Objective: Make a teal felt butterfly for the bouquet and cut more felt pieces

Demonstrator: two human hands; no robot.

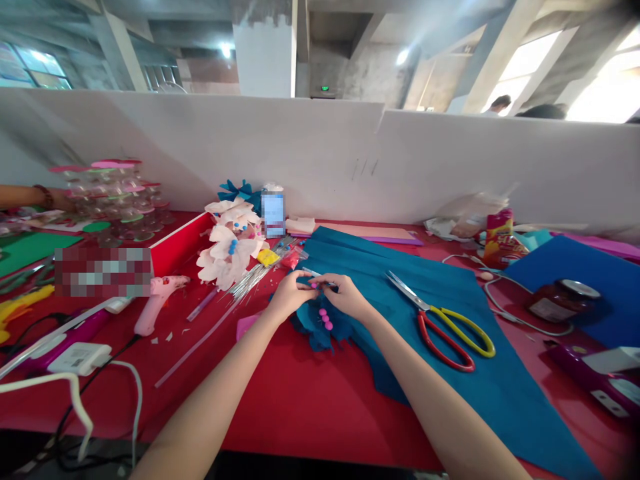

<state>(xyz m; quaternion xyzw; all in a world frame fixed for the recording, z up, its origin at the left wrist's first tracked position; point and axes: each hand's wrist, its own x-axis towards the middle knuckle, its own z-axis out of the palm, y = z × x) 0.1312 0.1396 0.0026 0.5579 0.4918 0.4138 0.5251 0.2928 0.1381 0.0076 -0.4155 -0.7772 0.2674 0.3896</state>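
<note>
My left hand (291, 295) and my right hand (346, 295) meet over the middle of the table, fingers closed in a pinch. Between the fingertips shows a small pink ball (314, 285); its exact grip is partly hidden by the fingers. Just below them lies a cut, ruffled piece of teal crepe paper (320, 340) with several pink balls (325, 320) in a row on it. A large teal crepe paper sheet (450, 413) spreads beneath and right of my right hand. Scissors (425, 308) with red and yellow handles lie partly open on this sheet.
Left are white paper flowers (227, 250), thin wires (255, 280), a pink glue gun (155, 303), a white adapter (80, 358) with cables and stacked clear cups (115, 193). A jar (565, 300) and a purple device (595, 380) stand right. Another person's arm (23, 196) reaches in far left.
</note>
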